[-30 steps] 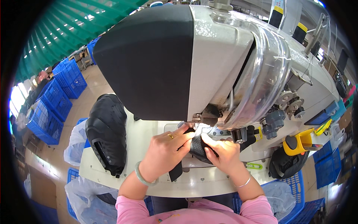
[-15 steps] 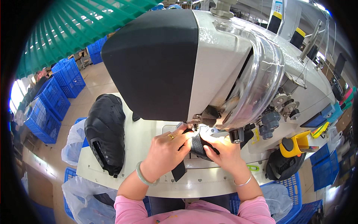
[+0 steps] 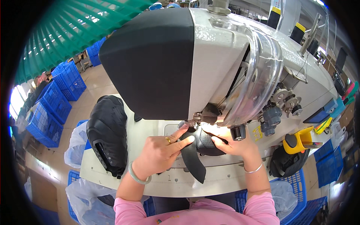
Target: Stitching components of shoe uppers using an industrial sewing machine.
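Left hand (image 3: 159,150), bare: thumb and forefinger set on the upper end of the black strip, a little apart from one another; cannot tell whether the grip pinches it from below. Gold ring (image 3: 168,140) on one finger, pale green bangle (image 3: 136,176) at the wrist.

Right hand (image 3: 238,141), bare: thumb and forefinger on the right part of the black textured piece, forefinger reaching in under the machine head; remaining fingers partly hidden, so cannot tell how closed the grip is. Silver bangle (image 3: 254,168) at the wrist.

Black textured piece (image 3: 205,141): one, between the two hands, at the needle area, back from the middle of the surface's front edge.

Black strip (image 3: 195,163): one, over the left side of that piece, its free end slanting toward the front edge of the surface (image 3: 221,185).

Sewing machine (image 3: 146,67): one, white with black end cover, above the hands.

Large black padded item (image 3: 108,135): one, at the left end of the surface.

Yellow holder (image 3: 303,139): one, at the right end, just beside a black rounded item (image 3: 285,164).

Blue crates (image 3: 45,125): several, on the floor beyond the surface's left edge.
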The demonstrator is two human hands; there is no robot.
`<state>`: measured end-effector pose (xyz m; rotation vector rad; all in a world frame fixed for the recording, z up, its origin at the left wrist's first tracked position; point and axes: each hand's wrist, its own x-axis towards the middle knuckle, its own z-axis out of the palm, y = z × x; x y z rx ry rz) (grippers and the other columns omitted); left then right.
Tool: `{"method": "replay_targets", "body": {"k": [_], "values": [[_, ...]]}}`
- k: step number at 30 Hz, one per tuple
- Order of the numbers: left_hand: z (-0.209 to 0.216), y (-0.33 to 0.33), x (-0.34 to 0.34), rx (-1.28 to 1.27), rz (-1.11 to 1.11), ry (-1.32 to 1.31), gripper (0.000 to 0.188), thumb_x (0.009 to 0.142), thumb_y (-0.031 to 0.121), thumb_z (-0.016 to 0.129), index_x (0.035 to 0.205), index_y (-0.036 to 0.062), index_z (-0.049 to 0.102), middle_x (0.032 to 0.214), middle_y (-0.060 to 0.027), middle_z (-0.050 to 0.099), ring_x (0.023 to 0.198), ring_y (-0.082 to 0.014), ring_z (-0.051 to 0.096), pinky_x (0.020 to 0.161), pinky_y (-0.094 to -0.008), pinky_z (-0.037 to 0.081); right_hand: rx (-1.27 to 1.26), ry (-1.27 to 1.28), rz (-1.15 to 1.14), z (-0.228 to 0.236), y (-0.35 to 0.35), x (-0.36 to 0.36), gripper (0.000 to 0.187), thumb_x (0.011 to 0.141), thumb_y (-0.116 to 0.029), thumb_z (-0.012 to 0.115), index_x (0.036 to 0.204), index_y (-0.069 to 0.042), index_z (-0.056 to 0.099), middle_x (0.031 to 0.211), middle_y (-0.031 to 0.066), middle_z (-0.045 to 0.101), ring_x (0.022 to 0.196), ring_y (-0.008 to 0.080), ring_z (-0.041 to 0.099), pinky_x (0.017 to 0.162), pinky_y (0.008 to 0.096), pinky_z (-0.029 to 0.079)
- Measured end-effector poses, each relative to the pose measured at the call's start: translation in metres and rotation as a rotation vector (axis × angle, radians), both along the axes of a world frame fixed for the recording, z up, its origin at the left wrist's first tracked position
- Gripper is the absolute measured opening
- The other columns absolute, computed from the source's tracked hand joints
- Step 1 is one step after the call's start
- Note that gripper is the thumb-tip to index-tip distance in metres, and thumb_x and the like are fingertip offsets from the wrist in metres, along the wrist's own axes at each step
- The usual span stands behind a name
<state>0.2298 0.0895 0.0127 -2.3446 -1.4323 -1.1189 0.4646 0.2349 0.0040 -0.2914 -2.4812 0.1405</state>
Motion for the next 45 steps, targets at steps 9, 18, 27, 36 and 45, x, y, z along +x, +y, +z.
{"method": "replay_targets", "body": {"k": [9,18,27,36,45], "values": [[-0.002,-0.003,0.005,0.061,0.103,0.209,0.048,0.068,0.001,0.063,0.113,0.014,0.07,0.128,-0.0162,0.062,0.043,-0.0128,0.048,0.044,-0.0264,0.043,-0.153,-0.039,-0.1,-0.006,0.009,-0.004,0.023,0.074,-0.027,0.074,0.085,-0.008,0.066,0.076,0.0099,0.065,0.072,0.0303,0.06,0.074,0.0409,0.047],[-0.004,-0.008,0.024,0.096,0.199,0.324,0.045,0.07,0.003,0.061,0.113,0.011,0.069,0.128,-0.0246,0.06,0.048,-0.0128,0.05,0.045,-0.0254,0.044,0.021,0.105,0.042,-0.005,0.003,-0.007,0.047,0.075,-0.022,0.072,0.121,-0.014,0.068,0.093,0.0086,0.063,0.088,0.0258,0.062,0.08,0.0377,0.05],[0.007,0.01,0.025,0.19,0.082,-0.007,0.039,0.069,-0.005,0.065,0.105,0.0069,0.071,0.096,-0.0083,0.064,0.071,-0.0264,0.059,0.067,-0.0323,0.052,0.245,0.294,0.136,-0.043,-0.009,-0.008,0.057,0.067,-0.006,0.073,0.123,-0.013,0.064,0.115,0.0075,0.063,0.101,0.0303,0.059,0.083,0.045,0.044],[0.007,0.011,0.026,0.099,0.104,-0.144,0.028,0.067,0.001,0.073,0.095,0.0033,0.07,0.09,-0.0075,0.067,0.082,-0.0232,0.066,0.069,-0.0314,0.055,0.027,0.206,0.181,-0.031,-0.012,0.002,0.056,0.056,0.001,0.065,0.109,-0.014,0.073,0.105,0.0003,0.069,0.094,0.0206,0.062,0.073,0.0382,0.039],[0.004,0.01,0.026,0.288,0.098,0.132,0.029,0.063,0.007,0.069,0.092,0.0047,0.07,0.091,-0.0034,0.067,0.076,-0.021,0.064,0.063,-0.0308,0.055,-0.17,0.24,0.209,-0.019,-0.02,-0.004,0.042,0.064,-0.018,0.082,0.105,-0.011,0.073,0.099,0.0066,0.07,0.088,0.0255,0.067,0.077,0.0362,0.051]]}}
